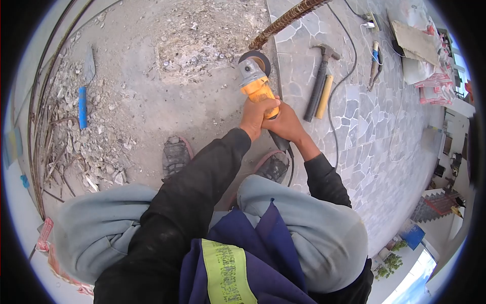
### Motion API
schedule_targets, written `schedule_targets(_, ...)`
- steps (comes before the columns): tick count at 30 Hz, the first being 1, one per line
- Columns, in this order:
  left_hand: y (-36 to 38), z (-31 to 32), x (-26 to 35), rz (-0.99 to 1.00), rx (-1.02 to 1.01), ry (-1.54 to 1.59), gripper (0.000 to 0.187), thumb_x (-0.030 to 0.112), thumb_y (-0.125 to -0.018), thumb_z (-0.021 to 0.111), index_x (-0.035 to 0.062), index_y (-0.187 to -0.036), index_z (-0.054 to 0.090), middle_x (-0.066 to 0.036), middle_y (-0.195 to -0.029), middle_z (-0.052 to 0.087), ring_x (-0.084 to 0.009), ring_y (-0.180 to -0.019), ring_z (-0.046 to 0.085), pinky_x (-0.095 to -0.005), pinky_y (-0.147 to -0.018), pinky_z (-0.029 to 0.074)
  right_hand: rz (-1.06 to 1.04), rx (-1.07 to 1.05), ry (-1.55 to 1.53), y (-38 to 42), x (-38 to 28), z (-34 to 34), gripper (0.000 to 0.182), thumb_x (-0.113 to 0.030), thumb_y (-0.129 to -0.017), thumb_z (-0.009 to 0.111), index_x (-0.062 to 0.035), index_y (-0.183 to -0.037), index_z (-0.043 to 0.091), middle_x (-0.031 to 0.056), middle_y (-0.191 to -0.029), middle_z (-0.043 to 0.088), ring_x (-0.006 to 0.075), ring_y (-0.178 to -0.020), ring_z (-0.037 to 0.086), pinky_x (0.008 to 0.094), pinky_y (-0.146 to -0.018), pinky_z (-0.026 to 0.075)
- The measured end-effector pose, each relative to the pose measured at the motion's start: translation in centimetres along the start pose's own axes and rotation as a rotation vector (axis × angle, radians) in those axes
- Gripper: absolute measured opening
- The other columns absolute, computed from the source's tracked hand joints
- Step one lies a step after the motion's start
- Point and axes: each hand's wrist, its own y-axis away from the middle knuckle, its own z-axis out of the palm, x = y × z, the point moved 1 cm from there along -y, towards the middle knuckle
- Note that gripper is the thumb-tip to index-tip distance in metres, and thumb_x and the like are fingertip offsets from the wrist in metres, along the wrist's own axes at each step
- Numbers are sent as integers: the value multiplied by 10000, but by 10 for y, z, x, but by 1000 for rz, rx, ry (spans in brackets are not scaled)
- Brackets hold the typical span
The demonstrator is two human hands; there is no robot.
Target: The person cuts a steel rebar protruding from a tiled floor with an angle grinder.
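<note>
Both hands, left hand (254, 117) and right hand (283, 124), clamp angle grinder (257, 83); keep disc square to rebar (283, 23), grip firm.

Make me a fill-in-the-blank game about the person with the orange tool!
1. Both hands grip an orange angle ____.
2. The grinder's disc sits against a ribbed steel ____.
3. On the stone paving lies a hammer beside a yellow-handled ____.
4. The trowel on the rubble has a ____ handle.

Missing words: grinder; bar; tool; blue

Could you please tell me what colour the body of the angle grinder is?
Orange-yellow, with a grey metal head; the angle grinder shows in the head view.
</note>
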Motion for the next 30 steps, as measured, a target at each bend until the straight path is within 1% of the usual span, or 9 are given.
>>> schedule_targets(3,0,-9,7,49,1,94,409,108,-777,776,19,-1144,618,-84,-1030,698,-185,-938,677,-347,-840,557,19,-42,28,-6,-17,3,632,-310,-667,803,6,-1191,643,198,-1084,723,362,-1033,708,401,-886,542)
schedule_targets(7,-7,-21,27,111,-21,57,421,122,-831,749,10,-1198,577,-102,-1102,687,-182,-973,666,-341,-856,557,-76,15,-75,-28,-23,13,611,-279,-663,785,15,-1178,641,197,-1053,724,352,-997,713,395,-869,542)
schedule_targets(10,-14,-25,43,137,27,1,367,134,-808,796,32,-1106,607,-60,-976,670,-163,-881,675,-328,-792,556,14,-79,-91,-41,-36,11,573,-251,-668,774,33,-1148,644,168,-999,726,289,-919,712,369,-819,539)
schedule_targets(13,-25,-31,63,156,-3,-73,338,142,-815,801,40,-1071,606,-46,-941,656,-155,-819,675,-315,-732,552,24,-175,-478,-54,-41,25,424,-163,-743,752,31,-1110,665,67,-952,706,146,-864,661,293,-765,518)
schedule_targets(16,-32,-38,81,152,-22,-231,323,180,-839,787,-1,-1067,647,-85,-985,690,-174,-874,688,-315,-797,560,34,-139,-609,-65,-39,39,381,-155,-770,731,31,-1097,667,83,-907,702,157,-803,674,295,-716,531)
schedule_targets(19,-36,-38,91,132,18,-332,313,180,-830,790,7,-1052,652,-71,-947,684,-165,-840,685,-312,-760,554,65,-156,-688,-73,-40,45,354,-161,-791,723,26,-1086,663,101,-885,700,173,-715,680,308,-636,548)
schedule_targets(21,-40,-37,94,145,20,-374,297,136,-790,789,32,-1017,629,-36,-873,647,-152,-715,653,-313,-639,523,87,-166,-742,-75,-39,46,346,-163,-797,721,24,-1083,662,106,-878,700,179,-684,680,315,-604,553)
schedule_targets(22,-43,-37,96,142,17,-378,297,136,-790,789,32,-1017,629,-36,-873,647,-152,-715,653,-313,-639,523,109,-179,-786,-75,-39,46,338,-165,-804,719,22,-1079,661,111,-871,700,185,-654,680,321,-571,557)
schedule_targets(30,-46,-41,97,105,15,-423,261,179,-824,770,19,-1004,665,-54,-883,677,-167,-789,677,-312,-714,528,103,-131,-774,-81,-34,53,360,-174,-797,731,33,-1082,653,114,-869,698,187,-661,681,324,-570,557)
